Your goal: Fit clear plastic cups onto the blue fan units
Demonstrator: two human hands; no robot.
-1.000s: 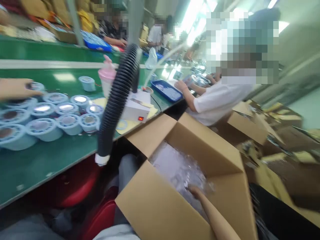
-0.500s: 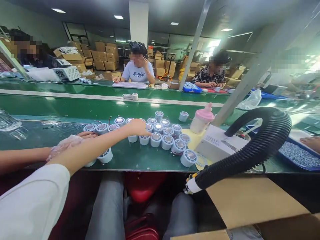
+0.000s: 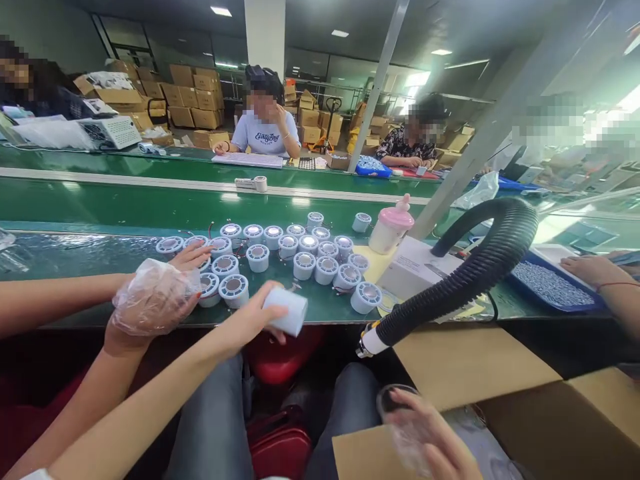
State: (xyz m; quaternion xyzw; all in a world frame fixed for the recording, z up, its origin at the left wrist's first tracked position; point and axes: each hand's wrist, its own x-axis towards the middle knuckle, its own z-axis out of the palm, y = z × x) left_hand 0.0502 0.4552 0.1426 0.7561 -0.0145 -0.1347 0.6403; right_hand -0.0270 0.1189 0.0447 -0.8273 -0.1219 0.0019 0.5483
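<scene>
My left hand (image 3: 267,310) is closed around a light-blue round plastic housing (image 3: 291,312), tipped on its side above the bench's front edge. Low on the right, my right hand (image 3: 435,430) is blurred over the open cardboard box (image 3: 470,370). Its fingers are bent around a clear plastic cup-like piece (image 3: 400,417), smeared by motion. Several similar round housings (image 3: 304,265) with silvery centres and thin wires stand upright on the green bench, beyond my left hand.
A co-worker's hands (image 3: 157,293), one in a clear plastic glove, reach among the housings at left. A black flexible hose (image 3: 465,273) arches from a white box (image 3: 407,267) at right. Behind stands a pink-lidded cup (image 3: 393,227). Another hand (image 3: 583,267) rests near a blue tray (image 3: 555,287).
My left hand has lifted a housing from the group and brought it right and nearer. My right hand has come into view with the clear piece. The co-worker's hands have moved right.
</scene>
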